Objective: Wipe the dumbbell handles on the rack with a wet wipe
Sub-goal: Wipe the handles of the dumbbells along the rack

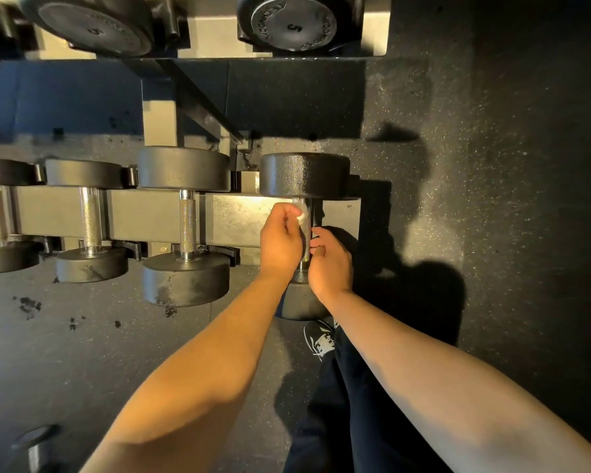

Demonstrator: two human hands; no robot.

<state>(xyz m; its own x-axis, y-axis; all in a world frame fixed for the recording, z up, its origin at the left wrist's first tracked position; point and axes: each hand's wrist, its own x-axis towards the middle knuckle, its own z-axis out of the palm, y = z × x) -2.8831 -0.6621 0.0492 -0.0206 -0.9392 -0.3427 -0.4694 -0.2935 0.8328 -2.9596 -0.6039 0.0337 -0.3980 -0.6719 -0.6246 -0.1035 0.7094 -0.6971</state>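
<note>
The rightmost dumbbell (304, 174) lies on the lower tier of the rack (239, 220), its metal handle (307, 240) running toward me. My left hand (280, 240) holds a white wet wipe (302, 210) against the far end of that handle, fingers curled round the wipe. My right hand (330, 261) sits on the handle's right side near the close end, fingers curled toward the bar. The near head of this dumbbell is mostly hidden under my wrists.
Three more dumbbells lie to the left on the same tier, the nearest one (186, 227) with a knurled handle. Two 5-marked dumbbells (294, 25) sit on the upper tier. Black speckled rubber floor spreads right. My shoe (321, 337) stands below the rack.
</note>
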